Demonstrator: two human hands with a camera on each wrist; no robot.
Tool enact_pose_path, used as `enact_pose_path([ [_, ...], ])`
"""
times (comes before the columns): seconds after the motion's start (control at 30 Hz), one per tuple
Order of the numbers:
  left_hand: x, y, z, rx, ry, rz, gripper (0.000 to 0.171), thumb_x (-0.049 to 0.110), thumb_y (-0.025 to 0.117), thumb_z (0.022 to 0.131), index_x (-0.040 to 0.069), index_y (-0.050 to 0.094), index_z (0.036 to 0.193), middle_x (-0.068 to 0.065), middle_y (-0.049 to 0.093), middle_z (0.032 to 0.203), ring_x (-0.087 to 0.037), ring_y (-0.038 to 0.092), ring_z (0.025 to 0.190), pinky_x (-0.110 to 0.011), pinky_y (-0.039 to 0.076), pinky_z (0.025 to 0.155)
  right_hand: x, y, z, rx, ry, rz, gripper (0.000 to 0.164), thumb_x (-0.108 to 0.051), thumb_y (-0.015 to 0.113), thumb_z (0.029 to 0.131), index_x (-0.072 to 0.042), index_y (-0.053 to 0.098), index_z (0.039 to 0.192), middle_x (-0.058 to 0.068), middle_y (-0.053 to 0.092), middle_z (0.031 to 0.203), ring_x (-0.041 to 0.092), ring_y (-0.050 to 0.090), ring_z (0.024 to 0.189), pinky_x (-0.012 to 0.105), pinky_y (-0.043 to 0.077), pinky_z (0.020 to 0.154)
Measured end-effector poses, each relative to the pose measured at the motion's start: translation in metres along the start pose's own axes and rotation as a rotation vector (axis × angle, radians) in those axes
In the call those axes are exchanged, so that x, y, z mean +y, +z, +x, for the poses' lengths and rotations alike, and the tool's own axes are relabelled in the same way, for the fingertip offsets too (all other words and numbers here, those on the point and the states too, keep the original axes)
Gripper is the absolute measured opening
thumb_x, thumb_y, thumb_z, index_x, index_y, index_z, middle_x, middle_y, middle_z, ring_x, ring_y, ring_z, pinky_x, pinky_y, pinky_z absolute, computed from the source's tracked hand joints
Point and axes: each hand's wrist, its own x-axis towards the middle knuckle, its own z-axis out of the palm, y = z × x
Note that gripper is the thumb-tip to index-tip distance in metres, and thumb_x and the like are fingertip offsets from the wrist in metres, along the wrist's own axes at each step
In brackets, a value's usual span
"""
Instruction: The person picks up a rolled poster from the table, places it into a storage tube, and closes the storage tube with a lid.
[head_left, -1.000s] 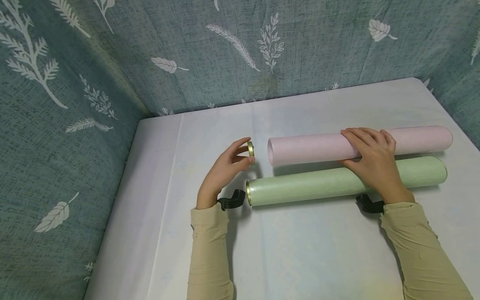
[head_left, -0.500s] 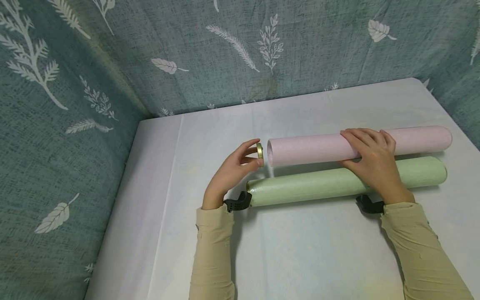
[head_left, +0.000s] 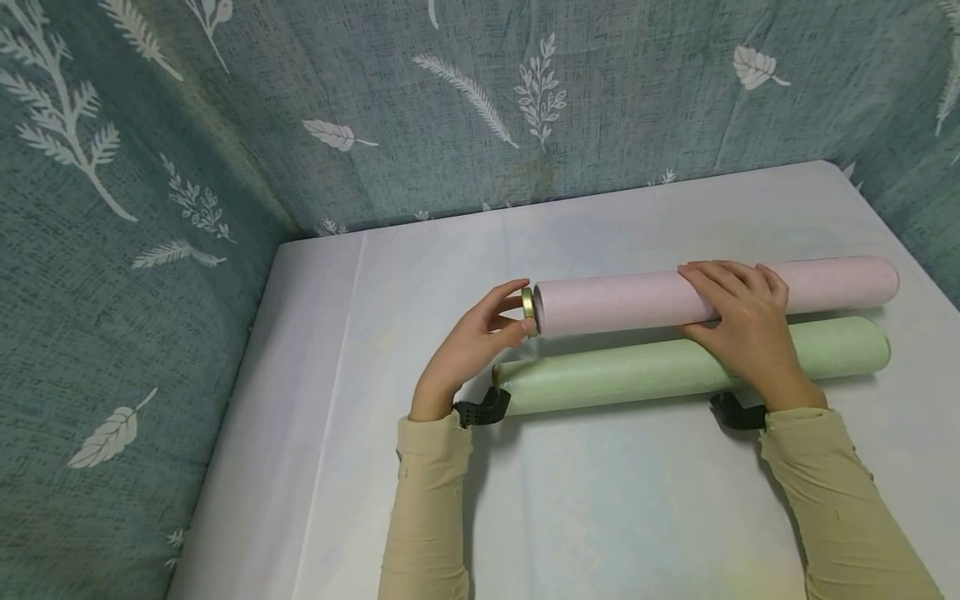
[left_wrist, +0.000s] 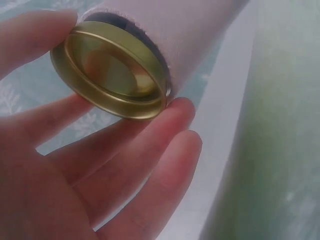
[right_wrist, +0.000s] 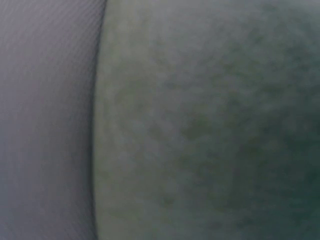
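In the head view a pink cardboard tube lies across the table, its near-left end uncovered. My left hand pinches a round gold metal cap by its rim, right at that end. In the left wrist view the gold cap sits slightly tilted against the mouth of the pink tube, with a dark gap along one side. My right hand grips the pink tube from above, right of its middle. A green tube lies alongside, in front, partly under the right hand.
Black wrist mounts sit at both wrists, the left one overlapping the green tube's left end. The white table meets a leaf-patterned teal curtain behind and at the left. The right wrist view is filled by the blurred green tube.
My left hand has moved right with the gold cap, from apart to right at the pink tube's open end. The right hand keeps its grip with hardly any movement.
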Motion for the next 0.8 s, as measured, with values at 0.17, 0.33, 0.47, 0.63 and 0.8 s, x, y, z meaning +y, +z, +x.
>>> enact_pose_path([
  [0.17,0.0007,0.0037,0.0025,-0.012,0.018,-0.022,0.055,0.029,0.057,0.088,0.025,0.033,0.136,-0.002,0.042,0.131,-0.023,0.056,0.098,-0.039,0.044,0.083,0.0006,-0.0007,0.0001,0.0,-0.003,-0.001,0.081,-0.015,0.086,0.052,-0.018,0.053,0.125,0.004,0.052,0.123,0.028,0.039,0.116,0.051,0.013,0.099],
  [0.33,0.0002,0.0062,0.0021,-0.012,0.003,-0.042,0.054,0.028,0.058,0.087,0.023,0.033,0.135,-0.002,0.041,0.132,-0.023,0.058,0.091,-0.038,0.044,0.083,0.0003,-0.0001,-0.0006,-0.001,-0.013,-0.001,0.079,-0.017,0.085,0.052,-0.018,0.053,0.124,0.003,0.053,0.122,0.028,0.04,0.115,0.052,0.014,0.098],
  [0.47,-0.0003,0.0065,0.0015,-0.016,-0.007,-0.057,0.054,0.028,0.057,0.088,0.027,0.033,0.135,-0.002,0.04,0.132,-0.021,0.059,0.09,-0.034,0.045,0.083,0.0001,0.0004,-0.0004,0.008,-0.025,0.0,0.079,-0.018,0.085,0.052,-0.018,0.054,0.124,0.004,0.053,0.122,0.029,0.04,0.114,0.052,0.015,0.098],
  [0.63,-0.0021,0.007,0.0037,-0.033,0.012,-0.06,0.057,0.029,0.056,0.088,0.031,0.03,0.138,-0.003,0.038,0.133,-0.02,0.06,0.089,-0.032,0.046,0.083,0.0001,0.0,-0.0002,0.011,-0.025,-0.002,0.078,-0.018,0.085,0.052,-0.018,0.054,0.124,0.004,0.053,0.122,0.029,0.04,0.114,0.053,0.015,0.097],
  [0.8,-0.0039,0.0072,0.0054,-0.029,0.034,-0.084,0.056,0.028,0.058,0.087,0.032,0.033,0.137,-0.003,0.041,0.131,-0.02,0.061,0.088,-0.031,0.047,0.082,-0.0002,-0.0005,-0.0004,0.019,-0.021,0.002,0.078,-0.018,0.085,0.051,-0.018,0.055,0.123,0.004,0.054,0.122,0.029,0.041,0.114,0.053,0.015,0.098],
])
